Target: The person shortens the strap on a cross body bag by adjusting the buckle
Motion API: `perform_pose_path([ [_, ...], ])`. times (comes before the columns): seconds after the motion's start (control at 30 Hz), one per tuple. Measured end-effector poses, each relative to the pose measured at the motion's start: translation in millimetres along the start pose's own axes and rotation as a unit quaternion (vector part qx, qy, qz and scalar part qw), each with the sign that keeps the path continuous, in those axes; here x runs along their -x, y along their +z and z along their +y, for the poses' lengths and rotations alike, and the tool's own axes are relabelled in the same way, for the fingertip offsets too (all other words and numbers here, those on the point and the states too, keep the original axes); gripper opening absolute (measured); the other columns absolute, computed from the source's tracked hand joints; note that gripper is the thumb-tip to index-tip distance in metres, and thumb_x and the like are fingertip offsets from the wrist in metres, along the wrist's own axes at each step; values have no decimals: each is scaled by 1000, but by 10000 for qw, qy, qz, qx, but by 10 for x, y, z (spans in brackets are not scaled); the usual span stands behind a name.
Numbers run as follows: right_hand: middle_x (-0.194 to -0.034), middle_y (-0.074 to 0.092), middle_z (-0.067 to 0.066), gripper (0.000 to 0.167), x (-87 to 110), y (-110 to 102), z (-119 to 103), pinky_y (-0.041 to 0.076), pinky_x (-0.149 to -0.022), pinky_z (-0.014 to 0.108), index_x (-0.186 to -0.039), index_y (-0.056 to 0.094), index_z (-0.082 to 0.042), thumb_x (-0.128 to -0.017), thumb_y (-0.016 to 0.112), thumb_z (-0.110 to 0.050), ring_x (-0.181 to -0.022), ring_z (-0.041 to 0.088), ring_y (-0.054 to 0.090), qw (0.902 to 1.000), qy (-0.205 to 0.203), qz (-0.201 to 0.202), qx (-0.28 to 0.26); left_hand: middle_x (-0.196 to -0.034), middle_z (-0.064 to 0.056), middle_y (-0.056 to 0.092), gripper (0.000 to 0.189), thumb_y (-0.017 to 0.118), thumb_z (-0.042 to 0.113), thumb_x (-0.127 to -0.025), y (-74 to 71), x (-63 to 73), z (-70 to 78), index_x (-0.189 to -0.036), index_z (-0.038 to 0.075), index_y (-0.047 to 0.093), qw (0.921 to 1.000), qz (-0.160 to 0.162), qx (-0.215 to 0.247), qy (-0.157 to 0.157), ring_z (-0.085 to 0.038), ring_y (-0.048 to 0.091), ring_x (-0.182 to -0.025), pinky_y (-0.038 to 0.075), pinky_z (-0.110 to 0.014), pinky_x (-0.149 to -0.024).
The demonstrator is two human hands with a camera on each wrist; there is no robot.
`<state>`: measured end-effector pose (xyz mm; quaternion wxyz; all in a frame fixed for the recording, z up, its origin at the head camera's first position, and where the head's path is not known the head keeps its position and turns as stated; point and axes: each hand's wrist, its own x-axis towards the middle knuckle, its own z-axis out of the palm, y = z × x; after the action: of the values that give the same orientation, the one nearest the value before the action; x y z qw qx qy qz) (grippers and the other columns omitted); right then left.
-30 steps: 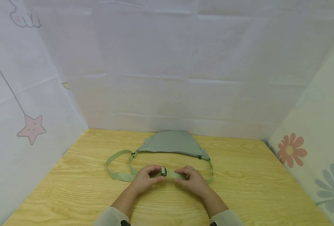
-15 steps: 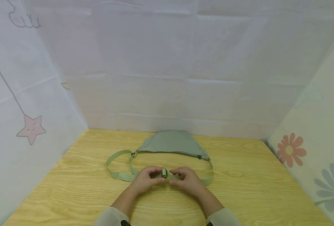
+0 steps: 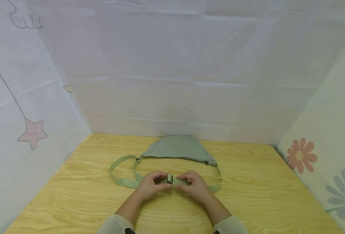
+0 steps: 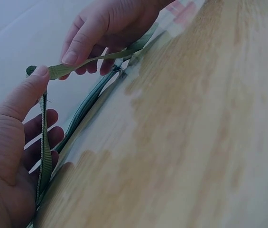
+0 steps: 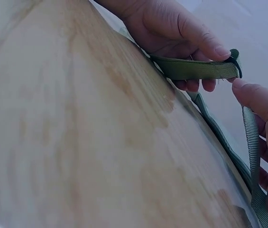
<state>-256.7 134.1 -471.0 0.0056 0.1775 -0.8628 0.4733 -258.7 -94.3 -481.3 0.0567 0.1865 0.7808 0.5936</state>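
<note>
A grey-green waist bag [image 3: 176, 147] lies toward the back of the table, its light green webbing strap [image 3: 125, 183] looping forward from both ends. My left hand [image 3: 149, 187] pinches the strap's dark slider buckle [image 3: 169, 178] between thumb and fingers, raised a little off the tabletop. Just right of the buckle, my right hand [image 3: 196, 188] pinches the webbing between thumb and index finger. In the left wrist view the strap [image 4: 58, 71] runs between both hands. The right wrist view shows the buckle [image 5: 234, 59] at the left thumb's tip, close to the right thumb.
The wood-grain table [image 3: 257, 185] is enclosed by printed cloth walls behind [image 3: 160, 97] and at both sides. A small black buckle [image 3: 137, 159] joins the strap to the bag's left end. A zipper pull [image 3: 206, 163] hangs near its right end.
My right hand has slid left along the strap until close to the buckle. My left hand keeps its pinch, the buckle shifting very slightly right. The bag has stayed in place.
</note>
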Motion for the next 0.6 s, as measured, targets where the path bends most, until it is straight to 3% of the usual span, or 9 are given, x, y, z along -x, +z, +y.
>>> perform_pose_path([
  [0.27, -103, 68, -4, 22, -4, 18, 8, 47, -94, 42, -103, 75, -19, -83, 79, -29, -103, 17, 59, 9997, 97, -16, -236, -120, -13, 68, 39, 78, 24, -84, 0, 7, 10, -116, 5, 69, 10000, -25, -10, 3, -26, 61, -114, 47, -22, -92],
  [0.6, -102, 68, -4, 25, 2, 55, -38, 47, -91, 33, -105, 75, -18, -83, 79, -30, -102, 16, 60, 9997, 3, -96, -210, -119, -8, 69, 35, 79, 24, -84, 21, 4, 30, -114, 9, 71, 9997, -147, -169, 24, -20, 61, -112, 47, -25, -92],
])
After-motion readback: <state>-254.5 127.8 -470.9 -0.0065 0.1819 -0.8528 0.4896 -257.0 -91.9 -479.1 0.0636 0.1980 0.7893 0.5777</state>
